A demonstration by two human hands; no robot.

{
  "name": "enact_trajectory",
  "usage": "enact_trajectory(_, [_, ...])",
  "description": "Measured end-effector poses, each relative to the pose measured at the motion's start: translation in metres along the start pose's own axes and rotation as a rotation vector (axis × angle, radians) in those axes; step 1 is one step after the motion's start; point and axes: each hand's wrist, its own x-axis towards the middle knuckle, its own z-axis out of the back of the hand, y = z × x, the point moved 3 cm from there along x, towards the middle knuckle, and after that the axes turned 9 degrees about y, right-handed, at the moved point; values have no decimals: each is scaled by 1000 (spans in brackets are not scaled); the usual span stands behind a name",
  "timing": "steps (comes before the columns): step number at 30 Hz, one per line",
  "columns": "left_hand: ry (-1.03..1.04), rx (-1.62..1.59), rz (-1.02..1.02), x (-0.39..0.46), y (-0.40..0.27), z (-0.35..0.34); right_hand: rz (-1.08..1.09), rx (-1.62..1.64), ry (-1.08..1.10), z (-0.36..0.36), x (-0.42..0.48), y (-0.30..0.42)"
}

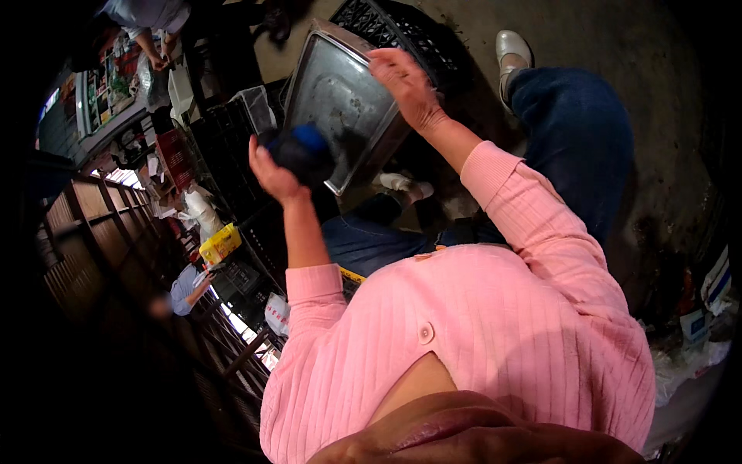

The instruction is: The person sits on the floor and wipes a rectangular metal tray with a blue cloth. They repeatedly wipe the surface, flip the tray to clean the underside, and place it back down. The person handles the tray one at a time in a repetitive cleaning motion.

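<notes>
My left hand [279, 178] is shut on a dark blue and black object [301, 152], perhaps a wadded cloth, blurred. It is over the left near part of a rectangular metal tray [342, 87]. The tray's surface has dull spots and a dark reflection. My right hand [407, 90] is stretched out at the tray's right edge, its fingers blurred. Whether it grips the rim or only passes over it cannot be told. Both arms wear pink knitted sleeves.
A black plastic crate [400, 40] lies beyond the tray. My jeans-clad leg [574, 139] bends to the right, with a pale shoe [513, 55] on the floor. At left are a yellow container [220, 243], a white bag [203, 211] and another person's hands [162, 55]. Plastic wrapping [684, 359] lies at right.
</notes>
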Motion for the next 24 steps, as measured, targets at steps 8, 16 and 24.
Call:
enact_trajectory(8, [412, 574, -315, 21, -22, -124, -52, 359, -41, 34, 31, 11])
enact_trajectory(16, [311, 1043, -194, 31, 93, -112, -82, -280, 198, 22, 77, -42])
enact_trajectory(24, [333, 1092, -196, 28, 88, -109, 9, -715, 480, -44, 193, -112])
